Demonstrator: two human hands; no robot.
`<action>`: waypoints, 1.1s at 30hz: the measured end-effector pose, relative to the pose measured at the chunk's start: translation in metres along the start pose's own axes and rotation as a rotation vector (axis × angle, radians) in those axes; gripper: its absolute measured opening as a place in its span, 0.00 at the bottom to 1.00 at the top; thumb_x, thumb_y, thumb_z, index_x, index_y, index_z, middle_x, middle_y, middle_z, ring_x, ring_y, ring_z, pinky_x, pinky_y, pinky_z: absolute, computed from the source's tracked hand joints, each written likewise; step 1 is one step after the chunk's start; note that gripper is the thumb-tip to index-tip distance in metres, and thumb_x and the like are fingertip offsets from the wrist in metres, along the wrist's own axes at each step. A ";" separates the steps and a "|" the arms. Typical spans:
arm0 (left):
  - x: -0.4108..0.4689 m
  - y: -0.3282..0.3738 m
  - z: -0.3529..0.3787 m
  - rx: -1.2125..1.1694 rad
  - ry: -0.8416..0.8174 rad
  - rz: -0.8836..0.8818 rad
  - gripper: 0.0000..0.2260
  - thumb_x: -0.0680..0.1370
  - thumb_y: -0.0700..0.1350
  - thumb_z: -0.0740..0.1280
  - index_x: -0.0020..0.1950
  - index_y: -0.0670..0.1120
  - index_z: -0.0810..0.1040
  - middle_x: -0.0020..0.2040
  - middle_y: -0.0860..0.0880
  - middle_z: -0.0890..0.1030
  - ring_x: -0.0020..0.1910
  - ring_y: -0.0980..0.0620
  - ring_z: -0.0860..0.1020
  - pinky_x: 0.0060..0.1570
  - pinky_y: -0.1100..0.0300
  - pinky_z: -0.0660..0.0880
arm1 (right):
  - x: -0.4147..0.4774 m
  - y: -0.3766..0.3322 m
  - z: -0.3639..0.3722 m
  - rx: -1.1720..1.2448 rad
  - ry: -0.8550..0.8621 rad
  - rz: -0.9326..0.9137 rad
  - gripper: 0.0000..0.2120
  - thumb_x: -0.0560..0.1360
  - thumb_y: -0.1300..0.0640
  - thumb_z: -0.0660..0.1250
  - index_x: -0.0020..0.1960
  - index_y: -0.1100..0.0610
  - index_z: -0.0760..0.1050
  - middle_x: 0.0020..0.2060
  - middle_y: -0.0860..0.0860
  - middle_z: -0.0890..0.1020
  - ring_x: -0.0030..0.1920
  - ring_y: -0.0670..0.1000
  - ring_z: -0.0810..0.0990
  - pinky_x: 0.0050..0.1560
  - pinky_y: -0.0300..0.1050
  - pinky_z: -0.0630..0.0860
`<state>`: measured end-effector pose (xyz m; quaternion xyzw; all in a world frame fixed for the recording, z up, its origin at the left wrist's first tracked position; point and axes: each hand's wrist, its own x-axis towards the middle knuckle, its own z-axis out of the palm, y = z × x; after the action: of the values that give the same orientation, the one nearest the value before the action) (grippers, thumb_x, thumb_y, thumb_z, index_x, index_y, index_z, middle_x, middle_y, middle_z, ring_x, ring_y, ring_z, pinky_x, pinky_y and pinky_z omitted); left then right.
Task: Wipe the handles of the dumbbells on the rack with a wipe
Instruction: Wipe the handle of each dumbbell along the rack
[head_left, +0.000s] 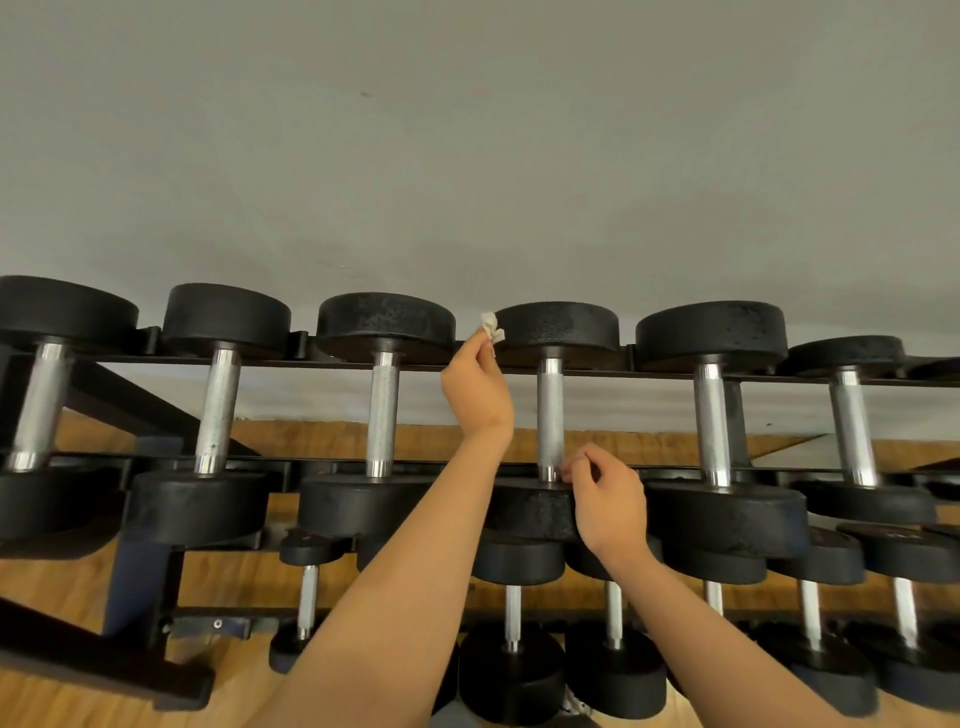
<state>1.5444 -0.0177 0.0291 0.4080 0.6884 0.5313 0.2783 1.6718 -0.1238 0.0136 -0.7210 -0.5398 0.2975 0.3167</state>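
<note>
Several black dumbbells with silver handles lie across the top tier of a black rack (156, 358). My left hand (475, 384) is raised between two of them and pinches a small crumpled white wipe (491, 327) near the far heads. Just to its right is one dumbbell handle (549, 415). My right hand (608, 499) has its fingers curled at the near end of that handle, where it meets the near black head (535, 512). What the fingertips pinch there is too small to tell.
A lower tier carries several smaller dumbbells (511, 618) beneath my arms. The rack's black leg (140, 587) stands at the lower left on a wooden floor (57, 577). A plain grey wall (467, 156) rises behind the rack.
</note>
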 end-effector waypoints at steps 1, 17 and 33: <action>0.003 0.000 0.000 -0.011 -0.005 -0.012 0.12 0.82 0.41 0.63 0.62 0.42 0.80 0.52 0.46 0.83 0.52 0.52 0.80 0.54 0.60 0.77 | 0.000 0.000 0.000 0.002 -0.003 0.001 0.13 0.78 0.59 0.59 0.38 0.58 0.76 0.33 0.50 0.79 0.37 0.49 0.78 0.38 0.47 0.75; 0.010 -0.033 0.017 -0.412 0.063 -0.241 0.12 0.80 0.40 0.65 0.62 0.41 0.80 0.55 0.46 0.83 0.51 0.59 0.79 0.48 0.76 0.74 | 0.001 0.000 -0.001 0.024 -0.007 -0.033 0.14 0.78 0.62 0.60 0.37 0.52 0.77 0.33 0.45 0.80 0.40 0.42 0.78 0.43 0.40 0.76; 0.019 -0.064 0.024 -0.351 -0.105 -0.268 0.10 0.81 0.41 0.62 0.56 0.38 0.81 0.48 0.42 0.82 0.50 0.48 0.80 0.53 0.60 0.77 | 0.002 0.005 0.000 0.049 0.022 -0.056 0.15 0.78 0.63 0.59 0.36 0.51 0.77 0.33 0.43 0.80 0.40 0.43 0.78 0.42 0.43 0.75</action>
<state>1.5368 0.0044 -0.0380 0.2851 0.6180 0.5792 0.4487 1.6750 -0.1224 0.0092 -0.7010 -0.5488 0.2934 0.3483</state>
